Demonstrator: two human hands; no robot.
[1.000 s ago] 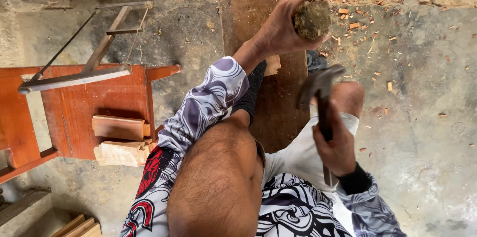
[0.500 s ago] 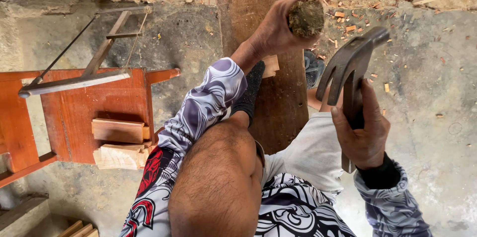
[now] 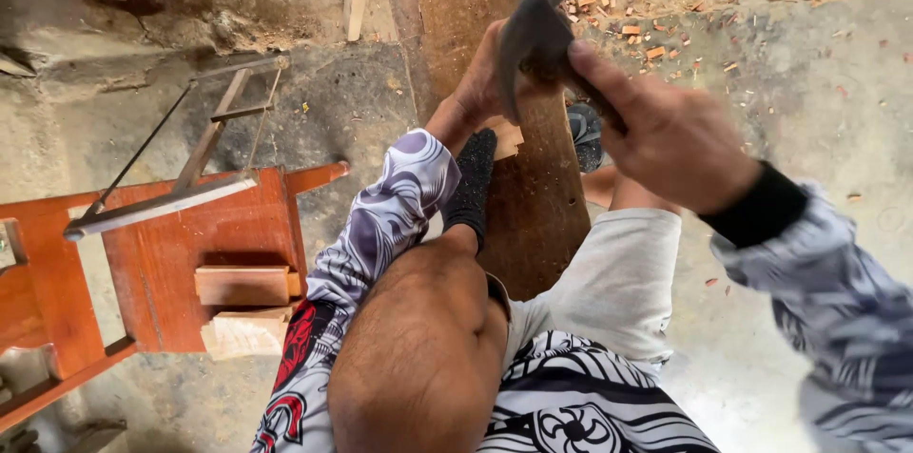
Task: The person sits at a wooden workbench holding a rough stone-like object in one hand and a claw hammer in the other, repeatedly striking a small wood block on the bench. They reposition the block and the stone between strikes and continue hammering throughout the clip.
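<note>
Seated worker seen from above, near to far. Nearest the camera, a bent bare knee (image 3: 418, 358) and patterned shorts (image 3: 571, 405) fill the lower middle. The right hand (image 3: 675, 134) is wrapped tight around the handle of a claw hammer (image 3: 533, 30), index finger laid along the shaft, probably to steady the aim; the head is raised above the work. Beyond it the left hand (image 3: 480, 82) reaches forward onto a long dark plank (image 3: 533, 196). It is largely hidden behind the hammer, so whether it grips something or only presses down cannot be told. The plank runs away between the legs, and a sock-clad foot (image 3: 473, 182) rests on it, seemingly to pin it in place. A small pale wood block (image 3: 506, 136) lies on the plank just beside that foot.

To the left, a red wooden stool (image 3: 162, 263) serves as a stand: a frame saw (image 3: 181, 163) lies across it, and two short offcuts (image 3: 242, 306) are stacked on its lower part. Farthest off, wood chips (image 3: 647, 16) scatter the concrete floor (image 3: 818, 101). No bin or box is visible.
</note>
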